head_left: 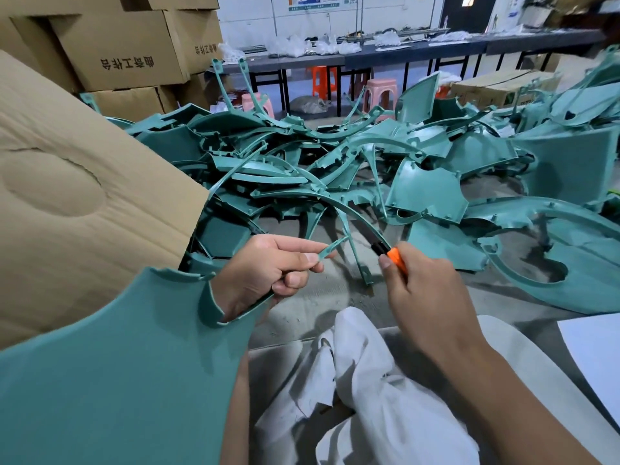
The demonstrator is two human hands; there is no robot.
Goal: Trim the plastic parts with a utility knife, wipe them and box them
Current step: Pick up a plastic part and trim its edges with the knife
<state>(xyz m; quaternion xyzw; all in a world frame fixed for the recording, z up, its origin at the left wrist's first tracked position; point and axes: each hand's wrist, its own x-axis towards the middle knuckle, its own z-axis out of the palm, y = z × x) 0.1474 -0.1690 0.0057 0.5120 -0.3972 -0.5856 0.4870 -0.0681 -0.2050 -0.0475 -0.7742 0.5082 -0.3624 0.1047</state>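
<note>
Hands first: the left hand [268, 268] comes up through a notch in the big teal part [117, 374] lying across the lap, fingers curled, thumb and forefinger pinching a thin teal strip [332, 248] that sticks out to the right. The right hand [422, 297] reaches in from the lower right with its back to the camera, gripping the knife [391, 255]. Only the knife's orange body and black tip poke out above the thumb, pointing up-left toward the strip, close to it but not touching as far as I can see. Can't make out the blade at all.

The part's lower-left side runs out of frame, and the left forearm is mostly hidden behind it. A white cloth [362, 380] sits crumpled on the lap between the arms. Ahead, a pile of parts [335, 162] sprawls over the floor. A cardboard flap [67, 196] blocks the left side, with stacked boxes [127, 52] behind it.
</note>
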